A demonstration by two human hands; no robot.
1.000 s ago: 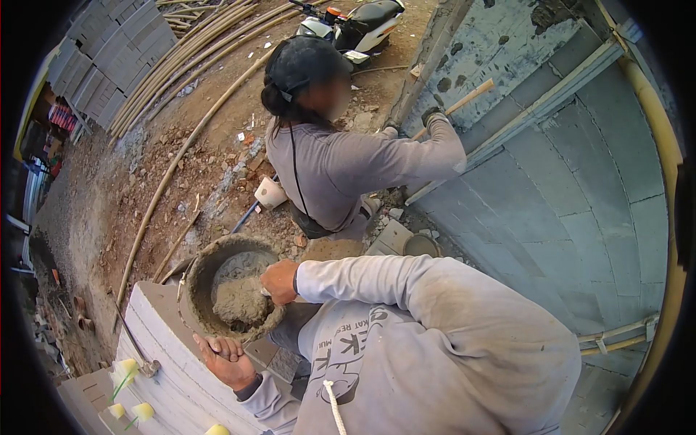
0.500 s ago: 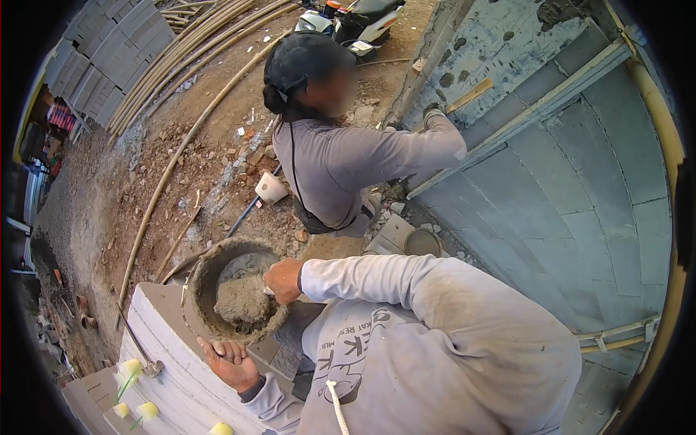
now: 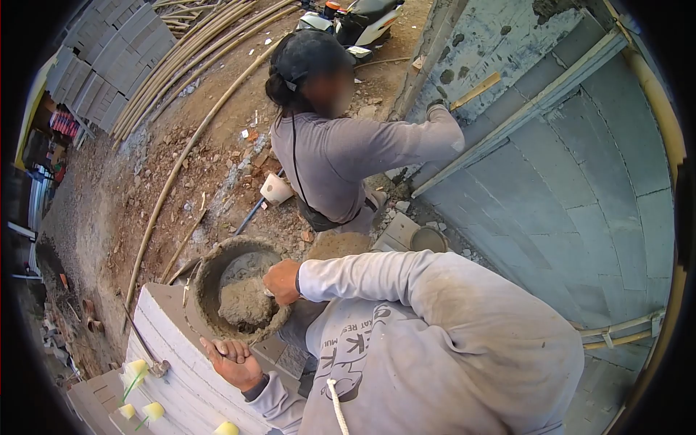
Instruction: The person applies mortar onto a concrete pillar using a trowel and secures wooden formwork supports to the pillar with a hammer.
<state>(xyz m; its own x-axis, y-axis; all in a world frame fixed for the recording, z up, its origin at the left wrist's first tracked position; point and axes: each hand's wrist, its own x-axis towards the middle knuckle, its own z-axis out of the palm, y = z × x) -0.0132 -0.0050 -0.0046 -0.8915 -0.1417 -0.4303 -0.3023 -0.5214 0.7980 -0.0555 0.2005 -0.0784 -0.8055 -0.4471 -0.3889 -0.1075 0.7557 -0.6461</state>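
A mortar-crusted bucket [image 3: 205,279] stands tilted in front of me, with wet grey mortar [image 3: 248,303] heaped inside. My right hand [image 3: 283,281] is closed at the bucket's near right rim around the handle of a trowel; mortar hides the blade. At the lower left rim is my left hand [image 3: 235,364], its fingers curled. The bucket's thin wire handle [image 3: 187,299] runs down the outside of the rim into those fingers.
Pale blocks [image 3: 170,319] lie beside the bucket, with a hammer-like tool [image 3: 158,368] on them. A co-worker [image 3: 326,152] works at the grey block wall [image 3: 551,188]. Behind are bamboo poles [image 3: 192,61], rubble, a white container [image 3: 276,190] and a motorbike [image 3: 366,25].
The view has shifted slightly. My hands keep almost the same places at the bucket, and the co-worker's arm has moved a little at the wall.
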